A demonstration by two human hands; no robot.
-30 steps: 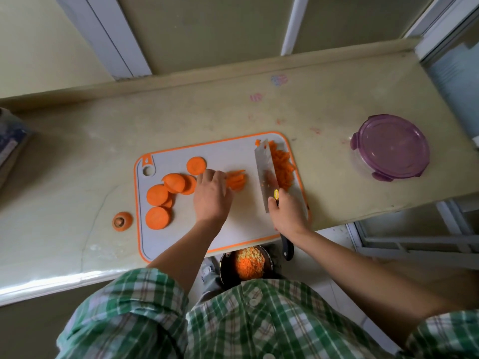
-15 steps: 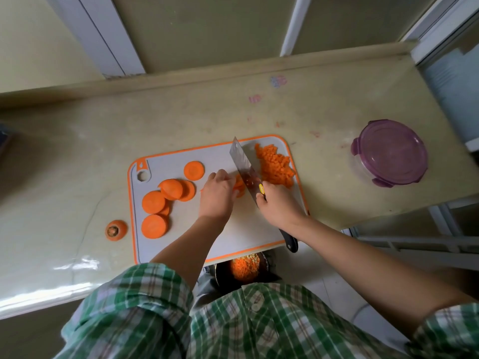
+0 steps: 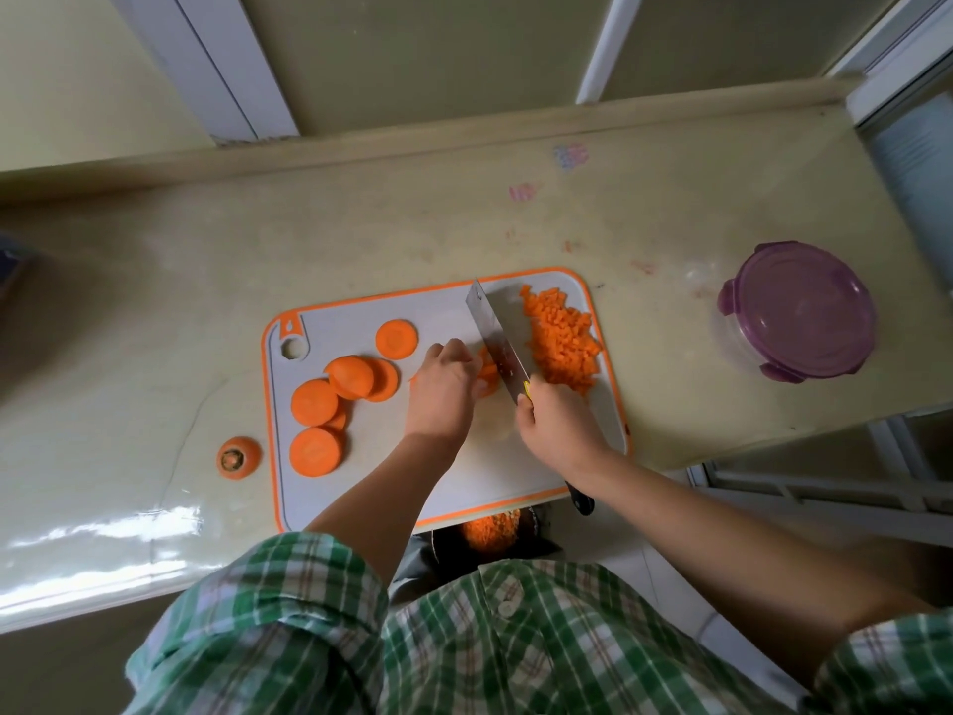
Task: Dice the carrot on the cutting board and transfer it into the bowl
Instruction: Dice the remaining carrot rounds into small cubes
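Orange carrot under the knife at mid-board, more in the bowl.
Plaid shirt (image 3: 495, 652) nearest. I log bowl (image 3: 536, 523) w/ diced carrot below counter (image 3: 412, 224) edge, partly hidden by cutting board (image 3: 361, 487). L hand (image 3: 441, 392): fingers curled down, pinning carrot piece (image 3: 487, 376) mid-board. R hand (image 3: 557, 428): wrapped round knife (image 3: 497, 343) handle, blade against that piece. Round slices (image 3: 314, 402) on board's left, dice pile (image 3: 564, 340) far-right corner. Carrot top (image 3: 238, 457) off board, left. Purple-lidded container (image 3: 799, 309) well apart, right.
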